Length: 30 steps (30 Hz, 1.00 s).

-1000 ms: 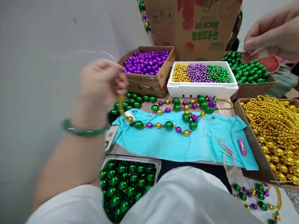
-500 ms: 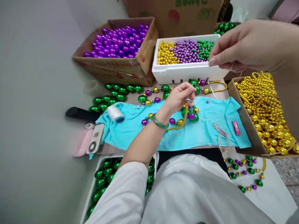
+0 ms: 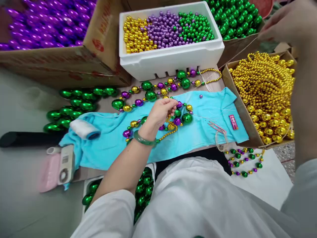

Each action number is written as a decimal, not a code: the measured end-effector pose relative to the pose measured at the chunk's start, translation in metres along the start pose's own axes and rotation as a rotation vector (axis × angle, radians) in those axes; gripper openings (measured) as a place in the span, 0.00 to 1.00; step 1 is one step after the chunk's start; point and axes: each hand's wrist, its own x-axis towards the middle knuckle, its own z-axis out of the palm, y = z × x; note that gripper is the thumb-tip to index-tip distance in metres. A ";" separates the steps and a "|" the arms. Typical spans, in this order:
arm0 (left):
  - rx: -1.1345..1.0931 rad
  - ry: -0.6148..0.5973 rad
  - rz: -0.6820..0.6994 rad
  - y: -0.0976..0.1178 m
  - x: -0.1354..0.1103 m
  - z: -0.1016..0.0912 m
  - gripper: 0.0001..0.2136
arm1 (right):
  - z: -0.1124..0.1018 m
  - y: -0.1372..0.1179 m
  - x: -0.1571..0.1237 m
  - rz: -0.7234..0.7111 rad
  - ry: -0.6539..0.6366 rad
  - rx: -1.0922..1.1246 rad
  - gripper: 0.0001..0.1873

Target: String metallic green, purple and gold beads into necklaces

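My left hand [image 3: 163, 112], with a green bangle on its wrist, is closed with fingertips together on part of a bead necklace [image 3: 186, 118] of green, purple and gold beads. The fingers hide the exact grip. Most of that necklace lies on the turquoise towel [image 3: 198, 138]. At the upper right, my right hand [image 3: 282, 24] is raised and blurred, pinching a thin pale thread [image 3: 242, 51] that runs taut down to the left. Pink thread snips [image 3: 217, 127], a small red packet [image 3: 233, 122] and a loose purple bead [image 3: 200, 96] rest on the towel.
A white foam box [image 3: 170, 62] of small beads stands behind, beside a carton [image 3: 104, 36] of purple beads. Another carton [image 3: 237, 96] holds gold beads. A second necklace [image 3: 151, 96] lies behind the towel. A thread spool [image 3: 85, 129] sits left, near green beads [image 3: 84, 105].
My right hand has moved up and right, drawing the thread out. My left hand is lower, near the beads on the towel. The view has shifted too.
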 end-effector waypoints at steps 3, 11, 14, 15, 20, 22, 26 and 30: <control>-0.009 0.020 -0.052 -0.018 0.004 0.015 0.04 | 0.048 -0.011 -0.030 0.031 0.031 -0.287 0.24; -0.029 0.035 -0.105 -0.034 0.004 0.016 0.05 | 0.176 0.001 -0.151 -0.057 -0.500 -0.233 0.10; -0.051 0.033 -0.133 -0.038 0.002 0.015 0.05 | 0.204 0.007 -0.186 0.010 -0.520 -0.261 0.12; -0.065 0.029 -0.146 -0.039 0.002 0.014 0.05 | 0.211 0.007 -0.194 0.027 -0.501 -0.265 0.14; -0.142 0.011 -0.230 -0.043 0.002 0.013 0.04 | 0.223 0.016 -0.211 -0.028 -0.430 -0.213 0.14; -0.174 -0.003 -0.264 -0.042 0.002 0.012 0.04 | 0.218 0.022 -0.213 -0.033 -0.423 -0.155 0.11; -0.165 -0.031 -0.267 -0.036 0.003 0.006 0.05 | 0.208 0.028 -0.213 0.090 -0.372 0.102 0.04; -0.047 -0.034 -0.214 -0.021 0.001 0.001 0.04 | 0.217 0.023 -0.208 0.239 -0.321 0.721 0.05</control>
